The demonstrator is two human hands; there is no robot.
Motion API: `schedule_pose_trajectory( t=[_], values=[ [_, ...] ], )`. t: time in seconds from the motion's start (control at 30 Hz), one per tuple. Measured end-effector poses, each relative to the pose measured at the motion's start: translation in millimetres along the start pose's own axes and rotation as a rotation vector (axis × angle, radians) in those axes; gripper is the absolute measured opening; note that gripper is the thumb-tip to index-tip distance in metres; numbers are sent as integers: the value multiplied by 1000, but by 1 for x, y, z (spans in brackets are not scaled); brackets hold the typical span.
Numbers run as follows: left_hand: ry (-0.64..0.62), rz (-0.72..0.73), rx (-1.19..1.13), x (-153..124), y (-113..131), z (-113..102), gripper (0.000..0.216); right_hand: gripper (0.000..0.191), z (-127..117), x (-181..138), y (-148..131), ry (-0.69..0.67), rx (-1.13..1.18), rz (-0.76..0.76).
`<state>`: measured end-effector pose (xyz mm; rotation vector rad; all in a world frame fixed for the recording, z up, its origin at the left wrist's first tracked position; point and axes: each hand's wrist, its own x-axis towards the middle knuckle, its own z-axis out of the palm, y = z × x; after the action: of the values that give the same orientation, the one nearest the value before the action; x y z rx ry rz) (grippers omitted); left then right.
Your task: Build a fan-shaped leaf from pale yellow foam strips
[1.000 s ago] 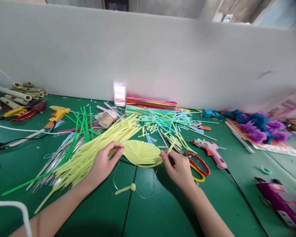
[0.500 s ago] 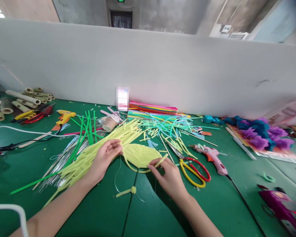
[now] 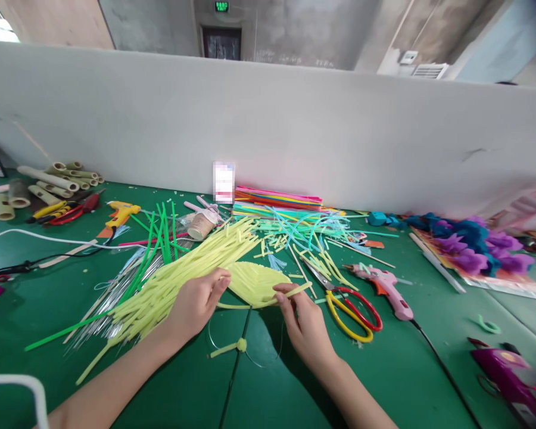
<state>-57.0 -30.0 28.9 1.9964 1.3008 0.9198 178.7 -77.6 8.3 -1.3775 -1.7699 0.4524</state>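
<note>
A pale yellow-green leaf (image 3: pixel 255 283), apparently built from pipe cleaners, is held up between my hands over the green table. My left hand (image 3: pixel 199 302) is closed, with thumb and fingers pinched at the leaf's left end. At the right end, my right hand (image 3: pixel 304 319) is closed on the leaf's edge, and a yellow-green strip sticks out past its fingers. Another yellow-green strip runs along the leaf's lower edge. Beneath the leaf, a small yellow-green knot with a tail (image 3: pixel 241 344) lies on the table beside a loop of thin clear line.
A pile of yellow-green pipe cleaners (image 3: pixel 161 298) lies left of my left hand. Red-and-yellow scissors (image 3: pixel 357 316) and a pink glue gun (image 3: pixel 390 292) are to the right. Farther off are a yellow glue gun (image 3: pixel 122 213), bamboo tubes (image 3: pixel 56 185) and purple flowers (image 3: pixel 473 259).
My left hand has come down and closer to the leaf's left end. The strip that curved below the leaf now lies nearer its lower edge. The view has tilted slightly up.
</note>
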Motion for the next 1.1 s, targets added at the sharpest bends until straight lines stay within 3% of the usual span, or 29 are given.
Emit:
schedule_pose_trajectory(
  t=[0.13, 0.23, 0.4, 0.53, 0.63, 0.73, 0.83, 0.93, 1.1],
  values=[
    [-59, -174, -231, -3, 2, -1, 48, 25, -1, 1, -4, -6, 48, -24],
    [-127, -235, -396, -1, 7, -1, 40, 27, -1, 2, -6, -15, 74, -39],
    [-194, -150, -507, 2, 19, -3, 23, 32, 5, -2, -7, -48, 151, 93],
    [-178, -99, -569, 0, 19, -1, 17, 34, 12, -7, -13, 56, 409, 172],
    [-125, -66, -526, -2, 16, 3, 15, 25, 13, -9, -18, 97, 460, 150],
    [-52, -32, -486, -3, 16, 4, 14, 24, 8, -7, -22, 54, 299, 54],
    [-72, 5, -468, -5, 20, 4, 12, 22, 6, -5, -28, 101, 210, -38],
    [-114, 22, -470, -8, 25, 5, 10, 22, 9, -7, -34, 129, 253, 2],
    [-104, 63, -470, -11, 29, 7, 8, 19, 13, -13, -44, 63, 416, 45]
  ],
)
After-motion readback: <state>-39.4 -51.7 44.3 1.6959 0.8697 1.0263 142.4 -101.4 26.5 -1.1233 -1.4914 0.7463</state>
